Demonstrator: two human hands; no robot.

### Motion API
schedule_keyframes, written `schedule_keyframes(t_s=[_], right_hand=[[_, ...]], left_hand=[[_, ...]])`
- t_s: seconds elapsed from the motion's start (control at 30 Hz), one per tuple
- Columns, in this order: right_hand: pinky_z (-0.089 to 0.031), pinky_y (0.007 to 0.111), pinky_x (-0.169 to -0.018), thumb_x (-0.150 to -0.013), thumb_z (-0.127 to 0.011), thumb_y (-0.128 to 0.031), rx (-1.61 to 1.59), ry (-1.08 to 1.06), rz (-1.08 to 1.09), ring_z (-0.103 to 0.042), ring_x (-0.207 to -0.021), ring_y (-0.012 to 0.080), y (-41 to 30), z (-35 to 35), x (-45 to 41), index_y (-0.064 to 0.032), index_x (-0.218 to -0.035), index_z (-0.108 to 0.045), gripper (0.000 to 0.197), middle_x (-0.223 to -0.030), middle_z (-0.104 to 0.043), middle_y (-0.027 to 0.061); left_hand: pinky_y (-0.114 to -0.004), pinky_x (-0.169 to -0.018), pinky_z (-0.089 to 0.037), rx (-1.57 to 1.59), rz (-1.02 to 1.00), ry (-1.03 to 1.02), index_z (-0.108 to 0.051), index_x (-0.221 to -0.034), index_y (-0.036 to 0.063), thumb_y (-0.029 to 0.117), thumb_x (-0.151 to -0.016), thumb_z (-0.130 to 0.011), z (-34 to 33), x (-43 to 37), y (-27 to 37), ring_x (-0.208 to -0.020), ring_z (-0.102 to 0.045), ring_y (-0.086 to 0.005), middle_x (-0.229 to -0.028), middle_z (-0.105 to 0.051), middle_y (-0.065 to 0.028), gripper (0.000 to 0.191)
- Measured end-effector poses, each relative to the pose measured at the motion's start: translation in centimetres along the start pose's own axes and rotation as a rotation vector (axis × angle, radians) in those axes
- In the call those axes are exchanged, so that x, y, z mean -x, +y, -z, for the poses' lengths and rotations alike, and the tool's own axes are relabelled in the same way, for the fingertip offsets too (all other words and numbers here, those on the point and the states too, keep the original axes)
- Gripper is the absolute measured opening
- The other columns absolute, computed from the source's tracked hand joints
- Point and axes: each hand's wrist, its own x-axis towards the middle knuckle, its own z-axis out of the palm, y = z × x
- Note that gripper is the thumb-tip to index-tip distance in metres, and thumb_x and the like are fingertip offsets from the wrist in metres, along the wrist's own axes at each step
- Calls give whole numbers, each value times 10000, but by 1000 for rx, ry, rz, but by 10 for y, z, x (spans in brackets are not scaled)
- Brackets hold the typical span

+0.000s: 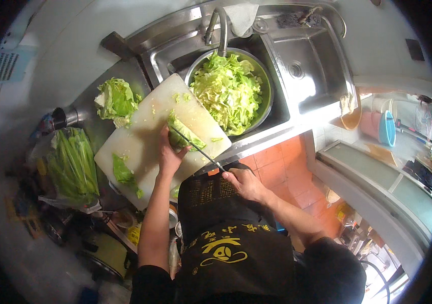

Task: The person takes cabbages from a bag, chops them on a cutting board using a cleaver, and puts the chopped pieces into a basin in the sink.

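Note:
My right hand [244, 182] grips the handle of a kitchen knife [204, 154], its blade lying along a piece of leafy green cabbage [189, 136]. From the left, my left hand [169, 152] steadies that same piece, fingers against its side and thumb in front. Beneath it is a white cutting board [147, 148], set at an angle and strewn with small scraps. A loose green leaf [122, 170] rests on the board's near left part. Beyond the board's right edge, a large metal bowl [270, 97] holds a heap of cut leaves [227, 95].
A partly cut cabbage head [116, 100] sits left of the board. Green stalks fill a clear plastic bag [71, 167] nearby. The bowl stands in a steel double sink [282, 83], under a faucet [221, 30]. A metal cup [64, 116] is at far left.

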Motion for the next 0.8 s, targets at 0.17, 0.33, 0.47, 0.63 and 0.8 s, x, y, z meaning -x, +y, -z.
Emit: schedule_keyframes(t_s=[0.17,0.33,0.47,0.63,0.8], right_hand=[[-493,458,-681,-1031,-497,-458,-49,53,21,-641,-721,403,-1,-10,-13,35,-920,-654,529,-728,-617,257],[-507,436,-688,-1040,-470,-467,-83,76,64,-656,-721,372,-10,-13,-34,42,-849,-638,569,-716,-637,227],[-500,438,-733,-1044,-434,-501,-97,-43,-72,-656,-754,336,-12,-17,-70,63,-887,-631,618,-732,-635,226],[-491,459,-768,-1043,-429,-512,-3,30,16,-645,-789,351,23,-42,-108,80,-924,-636,639,-782,-647,246],[-486,443,-730,-1048,-425,-505,-163,20,5,-595,-715,280,35,-33,-111,54,-880,-624,617,-700,-595,184]], left_hand=[[-463,-1048,-437,108,5,15,-313,-1476,71,170,-674,-902,-6,0,-6,-1256,-513,-388,-1383,-485,-222,1000],[-468,-1052,-436,30,-18,16,-298,-1474,62,112,-696,-868,-5,2,-9,-1271,-504,-410,-1413,-464,-228,966],[-480,-1070,-420,-78,199,-98,-285,-1476,52,105,-720,-843,-6,8,-11,-1317,-461,-442,-1457,-421,-252,941],[-491,-1109,-382,-6,69,-34,-264,-1492,42,158,-741,-837,-8,8,-11,-1368,-400,-470,-1526,-336,-283,952],[-497,-1148,-329,-60,20,-7,-228,-1520,29,220,-734,-860,-3,14,-12,-1420,-338,-442,-1553,-304,-269,1027]])
